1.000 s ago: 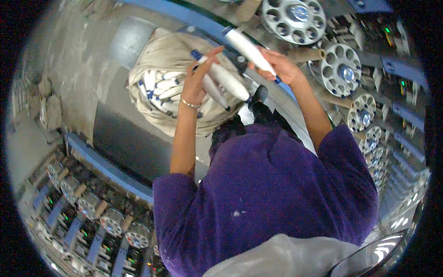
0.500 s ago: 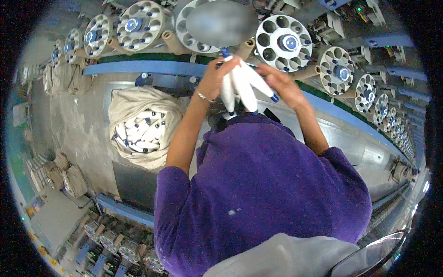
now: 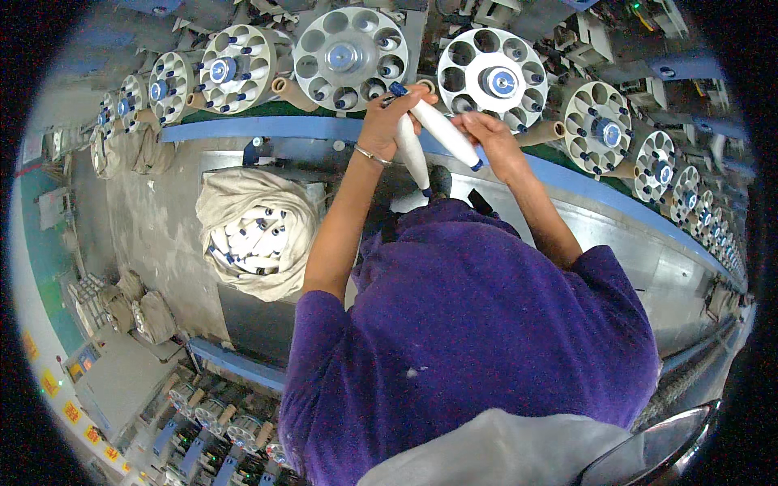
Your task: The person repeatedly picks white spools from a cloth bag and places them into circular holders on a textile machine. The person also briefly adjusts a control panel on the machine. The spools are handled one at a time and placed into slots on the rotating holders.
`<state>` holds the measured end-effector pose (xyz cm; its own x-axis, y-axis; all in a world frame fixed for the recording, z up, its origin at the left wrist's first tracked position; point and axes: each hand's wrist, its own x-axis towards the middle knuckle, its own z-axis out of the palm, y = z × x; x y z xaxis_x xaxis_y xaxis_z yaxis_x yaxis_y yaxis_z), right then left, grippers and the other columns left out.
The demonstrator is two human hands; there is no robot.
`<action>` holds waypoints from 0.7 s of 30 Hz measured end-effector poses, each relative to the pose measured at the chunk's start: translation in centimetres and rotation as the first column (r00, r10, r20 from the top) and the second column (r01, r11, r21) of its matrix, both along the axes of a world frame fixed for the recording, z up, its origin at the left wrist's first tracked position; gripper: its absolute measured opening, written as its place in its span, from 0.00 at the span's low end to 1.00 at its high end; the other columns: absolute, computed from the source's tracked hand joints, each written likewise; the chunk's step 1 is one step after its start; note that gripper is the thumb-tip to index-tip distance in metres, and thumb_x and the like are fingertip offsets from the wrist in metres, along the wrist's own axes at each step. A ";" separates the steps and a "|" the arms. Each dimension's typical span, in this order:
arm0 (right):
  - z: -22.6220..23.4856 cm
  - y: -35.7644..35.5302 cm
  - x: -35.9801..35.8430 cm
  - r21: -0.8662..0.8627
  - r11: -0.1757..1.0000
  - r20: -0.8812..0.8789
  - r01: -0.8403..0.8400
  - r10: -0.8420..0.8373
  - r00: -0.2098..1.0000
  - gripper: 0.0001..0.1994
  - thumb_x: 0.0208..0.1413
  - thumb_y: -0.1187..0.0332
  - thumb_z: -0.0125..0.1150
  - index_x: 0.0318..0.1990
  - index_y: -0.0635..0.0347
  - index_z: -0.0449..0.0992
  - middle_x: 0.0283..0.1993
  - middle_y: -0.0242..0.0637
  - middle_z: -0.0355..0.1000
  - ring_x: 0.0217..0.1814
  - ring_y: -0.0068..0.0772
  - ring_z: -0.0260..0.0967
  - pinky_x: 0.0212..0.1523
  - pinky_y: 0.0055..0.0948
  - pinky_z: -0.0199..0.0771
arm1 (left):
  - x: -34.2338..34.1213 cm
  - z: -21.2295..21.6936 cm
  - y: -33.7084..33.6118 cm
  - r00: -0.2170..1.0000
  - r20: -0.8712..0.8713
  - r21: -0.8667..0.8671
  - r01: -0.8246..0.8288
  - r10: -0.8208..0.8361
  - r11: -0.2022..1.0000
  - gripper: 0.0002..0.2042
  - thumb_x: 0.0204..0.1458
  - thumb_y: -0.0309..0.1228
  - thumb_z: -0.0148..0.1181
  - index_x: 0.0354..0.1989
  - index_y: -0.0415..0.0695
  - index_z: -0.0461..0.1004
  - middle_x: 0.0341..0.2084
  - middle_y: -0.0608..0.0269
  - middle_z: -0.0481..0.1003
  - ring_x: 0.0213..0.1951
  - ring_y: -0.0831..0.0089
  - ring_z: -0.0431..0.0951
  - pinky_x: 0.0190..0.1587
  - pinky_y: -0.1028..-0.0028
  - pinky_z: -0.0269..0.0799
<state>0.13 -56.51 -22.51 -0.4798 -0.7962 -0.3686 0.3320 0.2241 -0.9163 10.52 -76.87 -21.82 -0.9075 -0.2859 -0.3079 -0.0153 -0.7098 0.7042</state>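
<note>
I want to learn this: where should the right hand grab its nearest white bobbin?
Probably around the white bobbin near its free end, from the right: it slants that way, toward the right hand, while the left hand holds near its other end.

2 white, blue-tipped bobbins (image 3: 444,133) slant from the left hand (image 3: 389,121), free ends apart.

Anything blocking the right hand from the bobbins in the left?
Nothing visible. The right hand is beside the nearer white bobbin; the left hand holds that and a second bobbin. Contact is unclear.
</note>
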 end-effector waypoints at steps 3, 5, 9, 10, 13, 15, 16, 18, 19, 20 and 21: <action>3.5 -3.6 1.9 0.111 0.984 -0.531 -0.140 0.177 0.828 0.22 0.60 0.59 0.55 0.57 0.62 0.66 0.34 0.30 0.70 0.36 0.19 0.66 0.39 0.22 0.67 | -0.4 0.4 -0.9 0.997 -0.035 0.019 0.074 -0.074 0.997 0.13 0.52 0.34 0.62 0.39 0.37 0.77 0.32 0.56 0.79 0.19 0.78 0.72 0.19 0.79 0.67; 5.9 -5.3 3.4 0.198 0.970 -0.292 -0.139 0.194 0.936 0.17 0.60 0.59 0.55 0.50 0.62 0.69 0.28 0.28 0.67 0.27 0.16 0.64 0.30 0.19 0.67 | 0.0 0.5 -2.7 0.998 -0.065 0.019 0.022 -0.020 1.000 0.11 0.53 0.34 0.60 0.38 0.38 0.76 0.31 0.57 0.79 0.20 0.78 0.71 0.20 0.79 0.68; 7.7 -7.3 6.2 0.220 0.962 0.011 -0.160 0.161 0.987 0.16 0.61 0.59 0.53 0.47 0.62 0.70 0.24 0.26 0.64 0.22 0.14 0.60 0.23 0.17 0.63 | 0.4 -0.1 -9.5 0.968 0.079 0.290 -0.251 0.239 0.923 0.09 0.53 0.31 0.60 0.30 0.36 0.72 0.13 0.65 0.66 0.16 0.72 0.67 0.19 0.73 0.66; 7.6 -7.6 6.7 0.244 0.963 -0.046 -0.114 0.129 0.991 0.16 0.62 0.58 0.52 0.47 0.63 0.70 0.24 0.26 0.64 0.21 0.14 0.60 0.23 0.17 0.63 | 0.9 -0.3 -11.2 0.972 0.028 0.261 -0.231 0.231 0.937 0.09 0.53 0.30 0.60 0.30 0.35 0.72 0.13 0.64 0.66 0.16 0.72 0.67 0.20 0.72 0.66; 6.7 -7.5 7.5 0.239 0.971 -0.081 -0.017 0.038 0.996 0.15 0.59 0.58 0.55 0.45 0.61 0.70 0.26 0.26 0.66 0.23 0.15 0.62 0.26 0.18 0.65 | 1.0 -0.6 -15.4 0.987 -0.035 0.163 -0.148 0.156 0.975 0.10 0.55 0.33 0.59 0.32 0.38 0.70 0.13 0.68 0.65 0.17 0.75 0.65 0.22 0.73 0.64; 6.3 -7.5 7.5 0.211 0.972 -0.238 0.104 -0.052 0.970 0.15 0.57 0.59 0.59 0.44 0.60 0.70 0.29 0.26 0.68 0.28 0.16 0.64 0.30 0.20 0.67 | 0.8 0.0 -16.5 0.990 -0.056 0.173 -0.115 0.126 0.978 0.09 0.54 0.32 0.58 0.32 0.38 0.71 0.13 0.68 0.66 0.17 0.75 0.65 0.22 0.73 0.64; 6.3 -7.5 7.3 0.173 0.967 -0.394 0.184 -0.103 0.913 0.15 0.56 0.60 0.59 0.44 0.60 0.70 0.31 0.27 0.68 0.30 0.17 0.64 0.33 0.21 0.67 | 0.6 0.5 -16.5 0.989 -0.074 0.214 -0.112 0.130 0.970 0.08 0.53 0.30 0.59 0.31 0.36 0.72 0.13 0.65 0.67 0.16 0.73 0.66 0.22 0.72 0.65; 6.4 -7.6 6.5 0.201 0.942 -0.442 0.270 -0.159 0.883 0.16 0.52 0.64 0.62 0.46 0.60 0.70 0.36 0.28 0.69 0.39 0.19 0.64 0.43 0.23 0.66 | 0.1 1.9 -15.2 0.994 -0.067 0.157 -0.073 0.085 0.985 0.07 0.50 0.28 0.62 0.32 0.35 0.74 0.16 0.63 0.70 0.17 0.74 0.69 0.20 0.74 0.67; 6.6 -7.9 6.1 0.152 0.941 -0.458 0.303 -0.205 0.865 0.16 0.52 0.65 0.62 0.46 0.60 0.71 0.36 0.28 0.69 0.37 0.19 0.65 0.41 0.23 0.67 | -0.2 2.6 -14.0 0.994 -0.104 -0.046 0.036 -0.041 0.998 0.09 0.50 0.28 0.62 0.36 0.36 0.75 0.18 0.64 0.72 0.18 0.75 0.70 0.20 0.76 0.67; 6.9 -8.0 5.5 0.097 0.974 -0.366 0.202 -0.154 0.918 0.15 0.52 0.65 0.62 0.45 0.60 0.71 0.36 0.28 0.69 0.36 0.19 0.65 0.40 0.22 0.67 | -0.6 3.3 -12.5 0.990 -0.069 -0.260 0.103 -0.125 0.960 0.11 0.50 0.29 0.63 0.39 0.38 0.76 0.20 0.64 0.73 0.19 0.77 0.71 0.20 0.78 0.66; 7.2 -8.2 4.9 0.065 0.981 -0.289 0.185 -0.159 0.944 0.15 0.52 0.65 0.62 0.45 0.60 0.71 0.36 0.28 0.69 0.35 0.19 0.66 0.39 0.22 0.67 | -0.9 4.1 -11.3 0.937 -0.213 -0.534 0.126 -0.277 0.836 0.15 0.50 0.31 0.64 0.47 0.45 0.76 0.24 0.68 0.75 0.21 0.79 0.72 0.20 0.82 0.65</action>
<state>5.06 -64.71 -15.27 -0.7005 -0.6623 -0.2657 0.1050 0.2726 -0.9564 9.67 -88.14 -17.75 -0.9866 -0.1330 0.0942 0.1261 -0.2562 0.9584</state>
